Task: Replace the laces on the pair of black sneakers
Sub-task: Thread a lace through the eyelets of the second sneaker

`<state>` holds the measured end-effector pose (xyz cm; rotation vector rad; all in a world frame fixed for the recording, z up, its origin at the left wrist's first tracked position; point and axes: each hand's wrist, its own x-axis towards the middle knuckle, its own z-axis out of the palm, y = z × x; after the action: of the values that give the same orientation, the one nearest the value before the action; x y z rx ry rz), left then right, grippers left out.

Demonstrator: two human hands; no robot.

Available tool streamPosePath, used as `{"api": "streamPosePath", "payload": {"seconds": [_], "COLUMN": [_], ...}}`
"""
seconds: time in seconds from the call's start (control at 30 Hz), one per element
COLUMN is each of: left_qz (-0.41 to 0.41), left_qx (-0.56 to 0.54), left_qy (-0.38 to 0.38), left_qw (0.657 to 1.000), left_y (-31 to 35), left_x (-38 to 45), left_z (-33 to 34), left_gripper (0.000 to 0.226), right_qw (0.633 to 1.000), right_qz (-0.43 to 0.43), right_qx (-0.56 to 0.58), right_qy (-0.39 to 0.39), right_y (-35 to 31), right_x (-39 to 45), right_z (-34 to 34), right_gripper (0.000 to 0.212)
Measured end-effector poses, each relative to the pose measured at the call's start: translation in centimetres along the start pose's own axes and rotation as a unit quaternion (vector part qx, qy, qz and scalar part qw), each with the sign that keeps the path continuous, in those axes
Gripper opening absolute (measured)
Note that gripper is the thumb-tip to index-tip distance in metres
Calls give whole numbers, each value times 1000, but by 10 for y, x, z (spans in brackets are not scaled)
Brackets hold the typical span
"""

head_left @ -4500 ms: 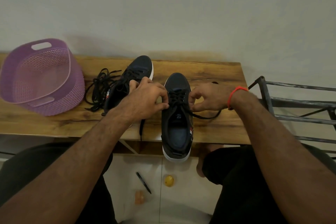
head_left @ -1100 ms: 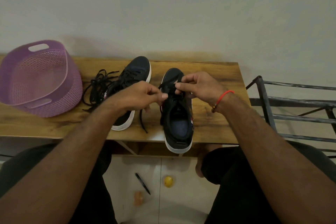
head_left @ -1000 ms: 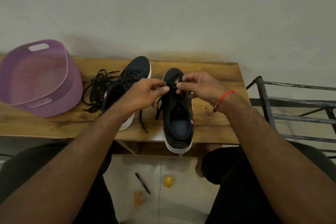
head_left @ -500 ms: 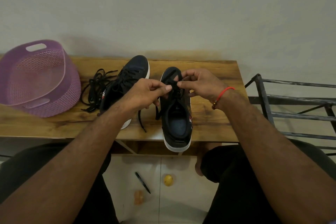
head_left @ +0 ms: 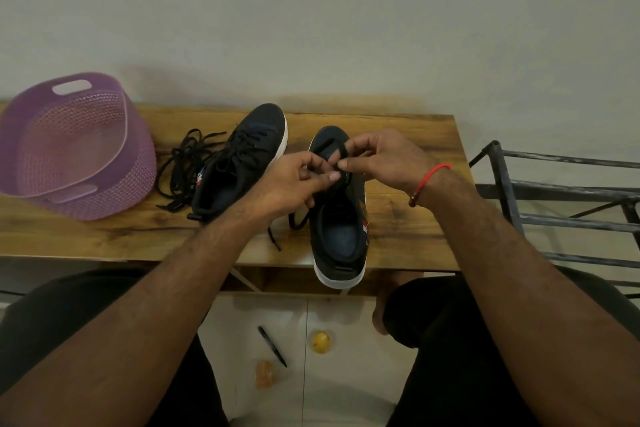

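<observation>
Two black sneakers with white soles lie on a wooden table. The right sneaker points away from me, its heel over the front edge. Above its tongue, my left hand and my right hand each pinch a part of its black lace, which forms a loop near the toe. A loose lace end hangs left of the shoe. The left sneaker is laced and lies at a slant. A pile of loose black laces lies beside it.
A purple plastic basket stands at the table's left end. A dark metal rack is at the right. On the floor between my knees lie a pen, a yellow object and an orange object.
Both hands rose from the sneaker's eyelets and came together over its tongue. The lace now forms a loop between my fingers. The sneakers and basket stayed put.
</observation>
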<state>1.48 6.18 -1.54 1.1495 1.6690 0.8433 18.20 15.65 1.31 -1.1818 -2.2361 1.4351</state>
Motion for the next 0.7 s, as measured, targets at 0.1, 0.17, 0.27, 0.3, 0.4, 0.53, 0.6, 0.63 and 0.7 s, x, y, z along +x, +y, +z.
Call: {"api": "streamPosePath", "payload": {"seconds": [0.1,0.17,0.27,0.3,0.4,0.53,0.6,0.63,0.7], "left_qz": [-35,-28,20,40,114,185,204,209,199], "left_qx": [-13,-21,11,32,160,212,238,250,259], "left_qy": [-34,-61,-26,6,87,138,144,147,147], "left_qw": [999,998,999,999,977,949,939,934,933], "left_y": [-1,-1,-3,-6,-14,-21,-21,-20,-21], "left_x": [2,0,0,2,7,6,4,2,3], "left_z": [-7,-11,-4,0,7,13,20,23,25], "left_gripper": [19,21,18,17,22,24,18,15,19], "right_qw": [1000,999,999,999,998,996,995,994,993], "right_qz": [-7,-11,-25,-29,-29,-41,-48,-48,-45], "right_qx": [-5,-13,-23,-20,17,23,25,26,28], "right_qy": [18,28,5,-8,-61,-82,-88,-94,-104], "right_y": [3,5,3,1,0,3,3,3,1], "right_x": [0,1,1,0,-2,-1,-1,-2,-3], "right_z": [-1,0,0,-1,-3,-6,-8,-8,-8], "right_gripper": [13,13,12,13,13,13,14,14,13]}}
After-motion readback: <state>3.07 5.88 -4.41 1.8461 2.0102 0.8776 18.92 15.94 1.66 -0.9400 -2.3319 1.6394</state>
